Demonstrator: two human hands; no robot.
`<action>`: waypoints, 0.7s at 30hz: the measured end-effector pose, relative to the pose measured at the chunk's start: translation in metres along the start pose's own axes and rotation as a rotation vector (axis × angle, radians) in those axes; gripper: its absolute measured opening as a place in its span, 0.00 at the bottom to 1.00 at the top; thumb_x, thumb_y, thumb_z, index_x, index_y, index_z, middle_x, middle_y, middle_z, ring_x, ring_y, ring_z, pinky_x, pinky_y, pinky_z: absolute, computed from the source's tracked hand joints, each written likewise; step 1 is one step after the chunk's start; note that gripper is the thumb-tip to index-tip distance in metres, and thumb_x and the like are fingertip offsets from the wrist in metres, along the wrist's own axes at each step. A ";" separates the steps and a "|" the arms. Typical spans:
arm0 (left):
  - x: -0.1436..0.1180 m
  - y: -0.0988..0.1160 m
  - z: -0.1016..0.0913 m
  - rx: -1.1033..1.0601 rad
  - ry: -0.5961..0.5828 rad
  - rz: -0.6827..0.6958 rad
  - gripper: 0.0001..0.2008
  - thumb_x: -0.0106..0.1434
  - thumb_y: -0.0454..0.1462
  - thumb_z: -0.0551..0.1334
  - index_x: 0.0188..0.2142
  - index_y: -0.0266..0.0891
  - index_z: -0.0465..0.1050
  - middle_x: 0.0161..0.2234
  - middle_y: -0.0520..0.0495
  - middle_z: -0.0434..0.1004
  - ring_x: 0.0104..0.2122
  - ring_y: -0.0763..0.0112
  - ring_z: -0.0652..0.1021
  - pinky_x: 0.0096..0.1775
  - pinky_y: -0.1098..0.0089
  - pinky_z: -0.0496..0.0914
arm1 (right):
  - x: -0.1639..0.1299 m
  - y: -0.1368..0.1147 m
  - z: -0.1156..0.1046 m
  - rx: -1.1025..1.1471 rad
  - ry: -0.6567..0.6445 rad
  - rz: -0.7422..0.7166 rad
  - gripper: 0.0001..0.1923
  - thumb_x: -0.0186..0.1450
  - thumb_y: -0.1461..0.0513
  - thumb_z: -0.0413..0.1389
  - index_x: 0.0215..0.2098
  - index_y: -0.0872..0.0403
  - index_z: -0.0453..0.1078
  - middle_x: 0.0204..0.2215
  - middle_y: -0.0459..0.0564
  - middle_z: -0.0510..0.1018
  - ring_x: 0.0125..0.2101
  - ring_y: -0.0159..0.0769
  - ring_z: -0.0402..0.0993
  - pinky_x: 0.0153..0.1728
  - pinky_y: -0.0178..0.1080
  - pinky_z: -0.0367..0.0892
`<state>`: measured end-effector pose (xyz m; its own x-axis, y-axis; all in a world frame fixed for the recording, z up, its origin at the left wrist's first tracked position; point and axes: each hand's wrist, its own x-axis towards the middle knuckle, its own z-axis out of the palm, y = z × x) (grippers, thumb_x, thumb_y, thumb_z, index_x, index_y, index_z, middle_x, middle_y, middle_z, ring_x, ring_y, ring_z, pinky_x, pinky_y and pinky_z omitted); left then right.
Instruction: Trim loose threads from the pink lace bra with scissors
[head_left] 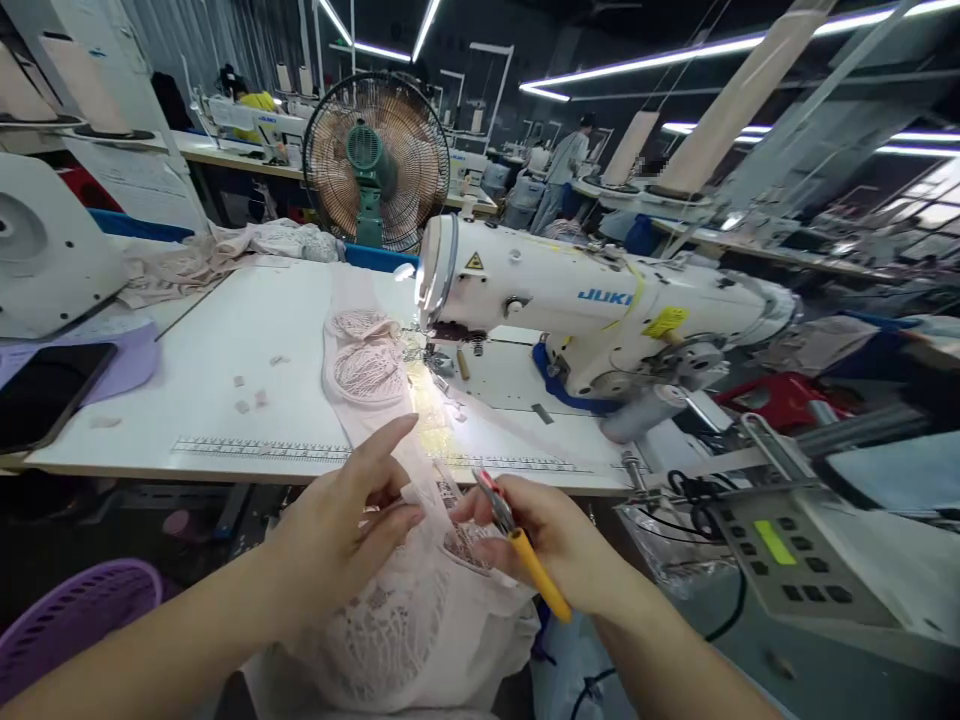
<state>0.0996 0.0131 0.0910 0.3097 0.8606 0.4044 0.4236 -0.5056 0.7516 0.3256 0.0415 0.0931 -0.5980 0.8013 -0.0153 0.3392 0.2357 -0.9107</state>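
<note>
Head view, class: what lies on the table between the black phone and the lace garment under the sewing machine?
Bare white tabletop with a few small pale scraps, between phone and lace garment.

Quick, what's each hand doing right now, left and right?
Left hand: fingers pinching the pink lace garment.
Right hand: closed on the yellow-handled thread snips, also touching the garment.
</note>
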 end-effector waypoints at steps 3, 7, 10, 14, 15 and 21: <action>0.004 0.001 0.009 0.130 0.020 0.078 0.33 0.64 0.32 0.54 0.64 0.52 0.38 0.28 0.54 0.68 0.23 0.75 0.67 0.26 0.76 0.63 | 0.015 -0.013 0.004 0.076 0.114 -0.107 0.11 0.56 0.57 0.59 0.29 0.53 0.61 0.32 0.50 0.74 0.33 0.36 0.69 0.34 0.39 0.66; 0.007 -0.002 0.016 0.113 0.044 0.053 0.33 0.64 0.33 0.53 0.64 0.50 0.39 0.27 0.55 0.69 0.22 0.74 0.68 0.25 0.76 0.62 | 0.034 -0.021 0.007 0.110 0.098 -0.155 0.13 0.55 0.57 0.62 0.29 0.53 0.62 0.29 0.47 0.72 0.28 0.32 0.67 0.31 0.36 0.65; 0.007 -0.002 0.017 0.042 0.048 -0.055 0.31 0.63 0.34 0.54 0.62 0.47 0.44 0.26 0.55 0.68 0.22 0.74 0.68 0.24 0.76 0.63 | 0.042 -0.020 0.008 0.149 0.070 -0.114 0.14 0.54 0.56 0.63 0.28 0.53 0.62 0.27 0.45 0.70 0.27 0.30 0.65 0.29 0.35 0.64; 0.009 0.000 0.015 -0.203 0.034 -0.301 0.20 0.58 0.39 0.59 0.51 0.42 0.62 0.23 0.55 0.65 0.22 0.72 0.68 0.23 0.75 0.63 | 0.046 -0.013 0.010 0.285 0.067 -0.109 0.15 0.52 0.58 0.64 0.27 0.53 0.61 0.26 0.44 0.68 0.27 0.30 0.65 0.30 0.35 0.63; 0.010 0.000 0.014 -0.270 0.004 -0.361 0.15 0.58 0.40 0.59 0.45 0.41 0.66 0.22 0.55 0.64 0.22 0.71 0.67 0.23 0.75 0.62 | 0.047 -0.011 0.011 0.322 0.069 -0.120 0.15 0.51 0.59 0.64 0.27 0.53 0.61 0.26 0.43 0.68 0.27 0.30 0.65 0.30 0.35 0.63; 0.015 -0.005 0.022 -0.431 -0.119 -0.492 0.19 0.60 0.44 0.55 0.17 0.40 0.56 0.18 0.57 0.47 0.19 0.76 0.52 0.21 0.73 0.49 | 0.055 -0.004 0.016 0.410 0.094 -0.116 0.15 0.50 0.63 0.65 0.27 0.53 0.61 0.24 0.42 0.67 0.24 0.28 0.62 0.26 0.33 0.60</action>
